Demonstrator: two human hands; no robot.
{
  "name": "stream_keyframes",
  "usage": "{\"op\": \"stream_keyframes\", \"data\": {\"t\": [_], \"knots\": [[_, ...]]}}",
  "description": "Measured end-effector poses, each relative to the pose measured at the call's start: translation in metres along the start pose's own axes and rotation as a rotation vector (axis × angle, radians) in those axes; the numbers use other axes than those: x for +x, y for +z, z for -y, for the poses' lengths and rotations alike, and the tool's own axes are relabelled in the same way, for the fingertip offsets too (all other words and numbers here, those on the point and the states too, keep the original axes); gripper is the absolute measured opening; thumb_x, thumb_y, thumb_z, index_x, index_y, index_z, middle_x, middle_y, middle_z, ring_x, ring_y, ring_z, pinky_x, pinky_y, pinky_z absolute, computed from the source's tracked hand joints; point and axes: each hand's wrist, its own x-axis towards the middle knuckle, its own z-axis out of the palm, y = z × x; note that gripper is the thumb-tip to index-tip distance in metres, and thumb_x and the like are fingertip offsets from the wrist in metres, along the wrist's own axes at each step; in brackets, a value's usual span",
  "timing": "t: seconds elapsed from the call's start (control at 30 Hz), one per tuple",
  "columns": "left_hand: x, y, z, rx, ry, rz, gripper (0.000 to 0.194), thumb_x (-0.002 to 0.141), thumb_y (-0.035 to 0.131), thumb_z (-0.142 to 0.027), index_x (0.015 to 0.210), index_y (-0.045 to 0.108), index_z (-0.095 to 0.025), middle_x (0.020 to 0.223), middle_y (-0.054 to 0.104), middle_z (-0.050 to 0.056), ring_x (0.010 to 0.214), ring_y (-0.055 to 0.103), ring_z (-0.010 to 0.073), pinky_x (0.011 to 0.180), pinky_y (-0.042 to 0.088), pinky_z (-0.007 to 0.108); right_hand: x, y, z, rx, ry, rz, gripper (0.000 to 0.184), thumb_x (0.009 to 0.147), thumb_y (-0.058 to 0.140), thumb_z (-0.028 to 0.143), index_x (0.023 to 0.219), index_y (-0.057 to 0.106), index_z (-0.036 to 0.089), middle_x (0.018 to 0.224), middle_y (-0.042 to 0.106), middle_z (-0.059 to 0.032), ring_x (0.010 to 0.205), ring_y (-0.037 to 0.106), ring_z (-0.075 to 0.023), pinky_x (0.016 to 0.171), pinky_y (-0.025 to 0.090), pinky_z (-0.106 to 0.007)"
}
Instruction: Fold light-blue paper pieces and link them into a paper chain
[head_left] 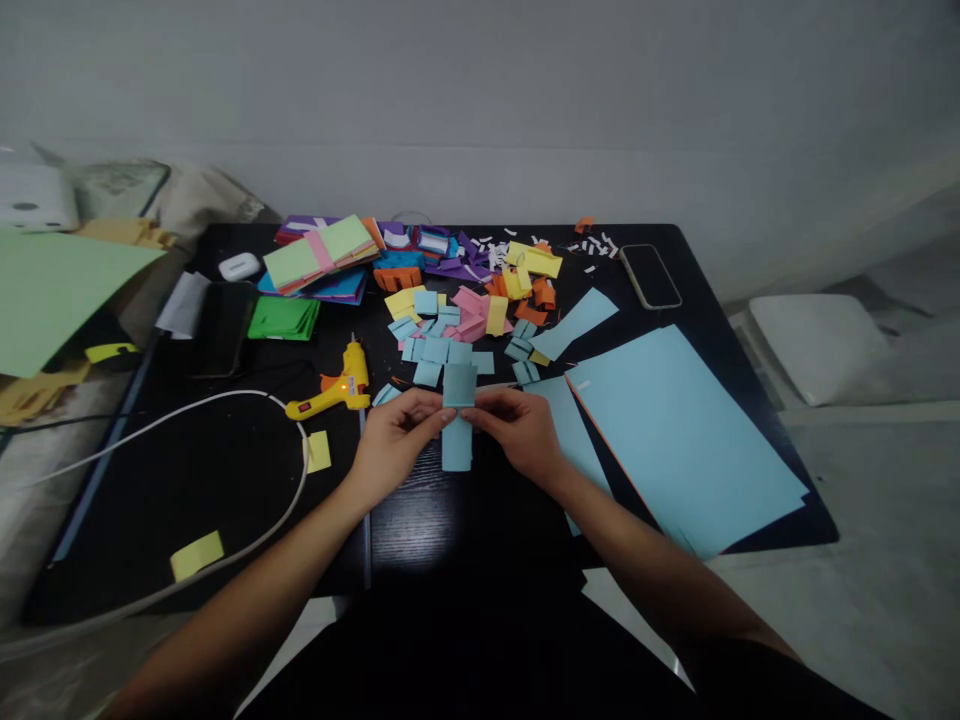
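Between my two hands is a light blue paper strip [458, 445], with a fold or a second piece across its upper part. My left hand [397, 432] pinches its left edge between thumb and fingers. On the opposite edge, my right hand [521, 428] grips it the same way, both thumbs almost meeting over the middle. Just beyond the strip lie several small folded light blue pieces [435, 350] in a loose heap. A yellow glue gun [334, 385] with a small glowing light rests left of my left hand.
Large light blue sheets [690, 430] cover the table's right side, near a phone [650, 277]. Bundled coloured paper [322, 255], green paper [283, 318] and many coloured scraps [472, 315] lie toward the back. A white cable [300, 480] loops across the left.
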Motion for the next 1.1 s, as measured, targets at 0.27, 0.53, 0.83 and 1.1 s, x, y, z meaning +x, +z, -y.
{"op": "stream_keyframes", "data": {"t": [0.27,0.53,0.83,1.1], "knots": [[0.000,-0.001,0.007,0.066,0.079,-0.007,0.029,0.080,0.087,-0.035,0.100,0.073,-0.020,0.073,0.074,-0.001,0.065,0.066,0.0139,0.066,0.052,0.025,-0.001,0.002,-0.002,-0.024,-0.040,-0.024,0.028,0.072,0.091,0.045,0.081,0.079,0.021,0.079,0.079,-0.0025,0.070,0.072,-0.0171,0.069,0.062,-0.031],[-0.005,-0.004,0.010,0.294,0.268,-0.055,0.022,0.084,0.083,-0.027,0.104,0.076,-0.023,0.091,0.078,0.002,0.084,0.073,0.0181,0.080,0.056,0.027,-0.001,0.002,-0.002,-0.042,-0.062,-0.026,0.030,0.074,0.090,0.048,0.082,0.079,0.021,0.080,0.079,-0.0024,0.074,0.074,-0.0185,0.073,0.062,-0.033],[-0.005,-0.004,0.009,0.305,0.251,-0.089,0.011,0.084,0.083,-0.027,0.093,0.081,-0.023,0.084,0.077,0.002,0.076,0.070,0.0173,0.077,0.057,0.028,-0.005,0.002,-0.002,-0.166,-0.272,-0.047,0.025,0.085,0.085,0.040,0.103,0.074,0.026,0.081,0.079,0.0009,0.074,0.076,-0.0180,0.076,0.062,-0.031],[-0.006,-0.007,0.007,0.393,0.339,-0.052,0.007,0.088,0.078,-0.025,0.095,0.081,-0.024,0.088,0.079,0.002,0.078,0.069,0.0170,0.080,0.055,0.028,-0.005,0.001,0.002,-0.234,-0.390,0.019,0.007,0.091,0.079,0.029,0.096,0.078,0.024,0.090,0.081,-0.0003,0.083,0.077,-0.0171,0.082,0.061,-0.030]]}}
